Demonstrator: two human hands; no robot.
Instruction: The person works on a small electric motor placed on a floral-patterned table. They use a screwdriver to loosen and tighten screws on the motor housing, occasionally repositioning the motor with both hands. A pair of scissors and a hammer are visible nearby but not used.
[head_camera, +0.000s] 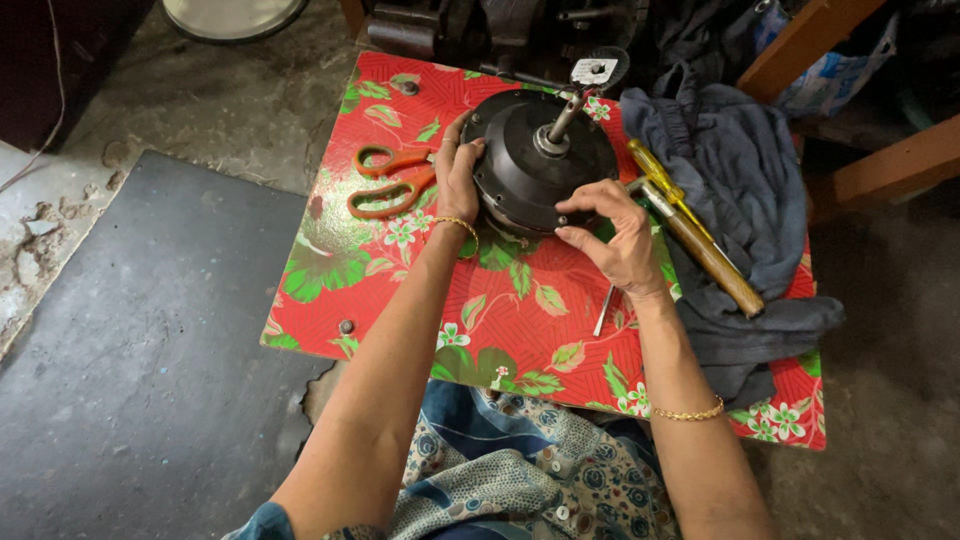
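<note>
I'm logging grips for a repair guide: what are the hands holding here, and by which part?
Both hands hold the black round motor housing by its rim: left hand on the left edge, right hand on the near-right edge.

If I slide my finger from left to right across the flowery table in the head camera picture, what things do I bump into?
Orange scissors → left hand → round black motor → right hand → yellow-handled screwdriver → wooden-handled hammer → grey-blue cloth.

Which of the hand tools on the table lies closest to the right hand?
The wooden-handled tool, just beside the right hand. The yellow-handled screwdriver lies a little beyond it, and the orange scissors lie by the left hand.
</note>
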